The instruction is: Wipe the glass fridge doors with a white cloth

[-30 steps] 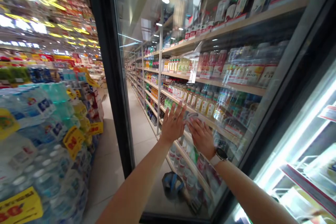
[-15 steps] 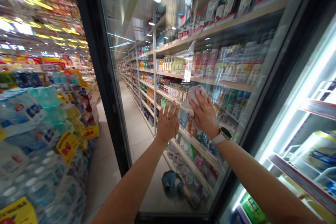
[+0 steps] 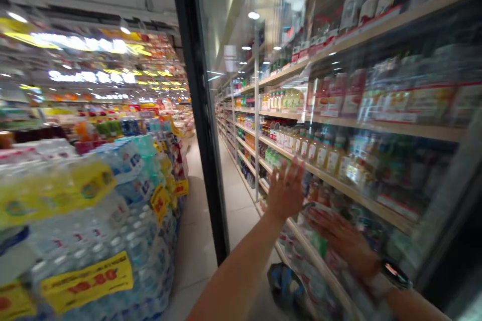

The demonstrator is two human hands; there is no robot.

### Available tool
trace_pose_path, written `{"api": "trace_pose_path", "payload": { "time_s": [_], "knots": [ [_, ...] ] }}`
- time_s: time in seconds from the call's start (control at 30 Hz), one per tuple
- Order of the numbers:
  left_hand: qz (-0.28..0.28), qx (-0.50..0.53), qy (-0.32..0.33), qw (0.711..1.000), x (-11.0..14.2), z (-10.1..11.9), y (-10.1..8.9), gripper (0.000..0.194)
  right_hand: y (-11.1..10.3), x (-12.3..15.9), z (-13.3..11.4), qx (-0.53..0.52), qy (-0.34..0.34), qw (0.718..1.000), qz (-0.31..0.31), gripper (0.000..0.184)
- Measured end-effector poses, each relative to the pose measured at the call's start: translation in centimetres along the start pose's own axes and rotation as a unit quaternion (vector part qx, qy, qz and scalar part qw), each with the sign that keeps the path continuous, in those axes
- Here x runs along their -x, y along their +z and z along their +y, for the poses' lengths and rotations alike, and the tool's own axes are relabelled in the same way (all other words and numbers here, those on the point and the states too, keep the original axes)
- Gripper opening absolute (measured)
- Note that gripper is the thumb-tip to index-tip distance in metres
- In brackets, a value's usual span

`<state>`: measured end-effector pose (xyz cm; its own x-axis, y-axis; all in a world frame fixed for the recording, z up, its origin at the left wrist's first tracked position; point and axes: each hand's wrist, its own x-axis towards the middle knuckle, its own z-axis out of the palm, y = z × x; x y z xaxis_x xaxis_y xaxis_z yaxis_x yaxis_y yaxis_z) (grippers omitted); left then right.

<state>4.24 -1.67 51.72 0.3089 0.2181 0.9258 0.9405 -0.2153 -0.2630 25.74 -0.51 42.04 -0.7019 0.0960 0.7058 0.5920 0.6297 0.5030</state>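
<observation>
My left hand [image 3: 286,191] lies against the glass door [image 3: 241,241] with its fingers stretched out and holds nothing. Lower and to its right is my right hand [image 3: 344,238], smeared by motion, with a dark-faced watch on the wrist. Under its fingers a pale cleaning cloth [image 3: 311,206] shows only in part, pressed to the pane. Rows of bottled drinks [image 3: 327,153] on shelves appear in the glass behind both hands.
A black door frame [image 3: 201,110] runs down left of my hands. Beyond it are stacked packs of bottled water [image 3: 143,241] with yellow price signs [image 3: 88,281] and an aisle floor [image 3: 194,220]. A dark round object with blue [image 3: 286,286] shows low in the glass.
My right hand has moved down the glass with the cloth, from above the left hand's level to below it. My view has turned left, showing more of the water stacks.
</observation>
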Motion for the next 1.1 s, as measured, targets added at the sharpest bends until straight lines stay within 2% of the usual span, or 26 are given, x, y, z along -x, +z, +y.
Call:
{"api": "trace_pose_path", "payload": {
  "time_s": [0.1, 0.17, 0.23, 0.3, 0.4, 0.57, 0.67, 0.73, 0.83, 0.97, 1.03, 1.1],
  "knots": [
    [-0.009, -0.023, 0.014, 1.000, 0.6, -0.2, 0.5, 0.066, -0.7, -4.2, 2.9, -0.024, 0.031, 0.995, 0.097, 0.061],
    [-0.020, -0.037, 0.018, 0.999, 1.0, -0.5, 0.9, 0.065, -1.4, -7.4, 4.4, -0.061, 0.087, 0.980, 0.165, 0.054],
    [-0.039, -0.046, 0.019, 0.998, 1.3, -0.7, 1.2, 0.063, -1.9, -9.9, 5.0, -0.081, 0.134, 0.967, 0.199, 0.052],
    [-0.050, -0.049, 0.019, 0.997, 1.3, -0.9, 1.4, 0.063, -1.8, -10.7, 4.5, -0.066, 0.152, 0.963, 0.212, 0.053],
    [-0.029, -0.035, 0.021, 0.999, 1.1, -1.1, 1.6, 0.065, -0.2, -9.0, 2.6, 0.004, 0.140, 0.973, 0.184, 0.061],
    [0.022, 0.003, 0.019, 1.000, 0.1, -1.0, 1.8, 0.065, 2.3, -2.0, -1.5, 0.059, 0.116, 0.990, 0.047, 0.072],
    [0.014, 0.020, 0.009, 1.000, -0.4, -1.0, 1.9, 0.064, 2.4, 0.7, -2.8, 0.051, 0.090, 0.995, 0.004, 0.071],
    [0.014, 0.027, 0.005, 1.000, -0.5, -1.1, 1.8, 0.064, 1.6, 0.6, -2.4, 0.048, 0.079, 0.996, -0.009, 0.068],
    [0.027, 0.033, 0.011, 0.999, -0.6, -1.2, 1.8, 0.065, -0.6, -3.0, 0.5, 0.053, 0.086, 0.995, 0.004, 0.062],
    [0.034, 0.041, 0.016, 0.998, -0.6, -1.3, 1.8, 0.065, -4.1, -10.1, 5.8, 0.056, 0.179, 0.980, 0.072, 0.062],
    [0.035, 0.047, 0.014, 0.998, -0.6, -1.3, 1.9, 0.065, -4.8, -12.1, 7.0, 0.058, 0.201, 0.972, 0.103, 0.063],
    [0.036, 0.050, 0.013, 0.998, -0.6, -1.3, 1.9, 0.066, -4.3, -12.1, 6.6, 0.060, 0.199, 0.971, 0.116, 0.063]
  ]
}}
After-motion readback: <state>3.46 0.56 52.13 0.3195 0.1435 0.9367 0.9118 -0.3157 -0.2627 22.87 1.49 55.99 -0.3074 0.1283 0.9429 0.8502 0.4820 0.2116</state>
